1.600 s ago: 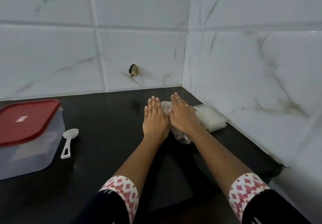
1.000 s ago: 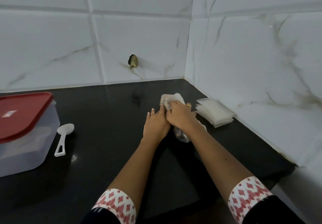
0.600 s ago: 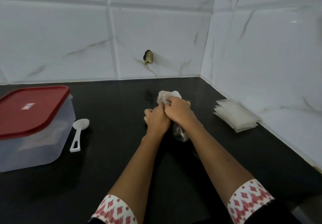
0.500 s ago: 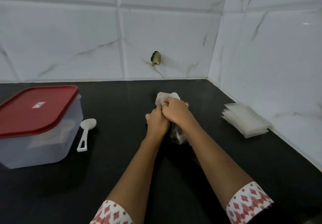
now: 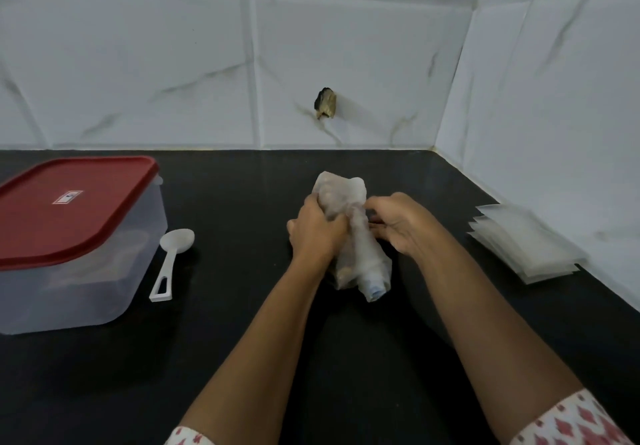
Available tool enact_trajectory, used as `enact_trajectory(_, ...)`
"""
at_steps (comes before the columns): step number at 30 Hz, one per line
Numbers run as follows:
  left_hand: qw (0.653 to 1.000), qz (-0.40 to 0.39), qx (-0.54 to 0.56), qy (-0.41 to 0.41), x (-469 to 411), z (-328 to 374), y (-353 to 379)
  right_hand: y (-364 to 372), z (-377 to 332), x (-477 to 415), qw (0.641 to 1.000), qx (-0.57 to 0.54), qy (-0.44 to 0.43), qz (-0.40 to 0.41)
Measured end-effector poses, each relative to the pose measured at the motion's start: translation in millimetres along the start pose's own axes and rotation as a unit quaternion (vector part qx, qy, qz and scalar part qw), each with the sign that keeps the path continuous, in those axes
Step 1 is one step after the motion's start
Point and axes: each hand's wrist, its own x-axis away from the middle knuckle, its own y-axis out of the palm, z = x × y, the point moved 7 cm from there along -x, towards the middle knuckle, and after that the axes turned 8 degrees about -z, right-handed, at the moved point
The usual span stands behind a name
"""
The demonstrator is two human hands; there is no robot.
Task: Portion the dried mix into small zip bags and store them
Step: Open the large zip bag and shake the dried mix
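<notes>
The bag of dried mix [image 5: 360, 254] lies mid-way along the bench [image 5: 242, 333]. The left hand [image 5: 317, 233] has its grip curled round the upper part; the right hand [image 5: 401, 226] pinches the plastic beside it. Opening it probably goes best slowly, mouth raised, so nothing spills.

A small white rectangular sticker [image 5: 67, 197] sits on the flat red plastic lid [image 5: 69, 209] of the clear rectangular plastic storage box [image 5: 86, 292]. It carries a dark mark and some print, all too small and blurred to read. No legible text, brand or number shows anywhere.
</notes>
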Motion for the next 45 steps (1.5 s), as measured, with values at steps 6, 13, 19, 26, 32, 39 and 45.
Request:
enact_trajectory(6,0.993,-0.002,0.069,0.092,-0.2,13.5,-1.1,10.3,-1.3,8.0,0.996,-0.082,-0.003,-0.044)
enact_trajectory(13,0.942,0.001,0.331,-0.057,-5.2,-13.6,-4.4,25.2,-13.2,19.2,0.984,-0.107,-0.052,-0.129)
enact_trajectory(19,0.907,-0.042,0.411,-0.074,0.3,-5.4,-3.3,25.6,-9.4,18.3,0.978,-0.142,-0.007,-0.152)
enact_trajectory(26,0.932,0.005,0.358,-0.046,-1.8,-6.2,-14.4,19.3,-1.7,19.1,0.974,-0.165,0.039,-0.149)
enact_trajectory(32,0.934,0.011,0.355,-0.037,-3.5,-5.6,-12.7,20.7,-3.5,13.1,0.986,-0.117,-0.003,-0.117)
enact_trajectory(39,0.942,-0.02,0.335,-0.032,-1.4,-3.9,-9.0,22.0,-2.2,13.7,0.988,-0.098,0.016,-0.121)
enact_trajectory(45,0.965,0.031,0.259,-0.022,-6.8,-6.2,-18.7,7.9,-9.1,12.7,0.97,-0.207,-0.009,-0.126)
